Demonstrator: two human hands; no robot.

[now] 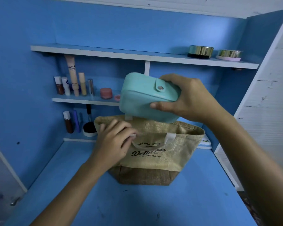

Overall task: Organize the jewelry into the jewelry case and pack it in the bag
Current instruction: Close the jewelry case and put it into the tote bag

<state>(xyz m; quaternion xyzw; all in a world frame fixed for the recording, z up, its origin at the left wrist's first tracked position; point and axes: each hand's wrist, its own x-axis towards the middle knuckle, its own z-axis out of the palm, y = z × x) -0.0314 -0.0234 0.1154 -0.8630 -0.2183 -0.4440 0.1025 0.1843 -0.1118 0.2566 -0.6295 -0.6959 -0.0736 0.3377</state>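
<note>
Left hand point(112, 141) pinching near rim of jute bag point(155, 154), mouth held open at desk's back edge | right hand point(189, 98) clamped around teal jewelry case point(147, 98), snapped shut, tilted just above opening | packing nearly done, drop-in left | case smooth, rounded, leatherette-like; bag coarse woven, darker base.

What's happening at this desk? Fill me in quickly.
A person is packing. The right hand grips a closed teal jewelry case, tilted and held just above the open mouth of a burlap bag standing on the blue desk. The left hand pinches the bag's near rim by the handle, holding it open. The case is not in the bag yet. Cosmetics line the shelves behind.
</note>
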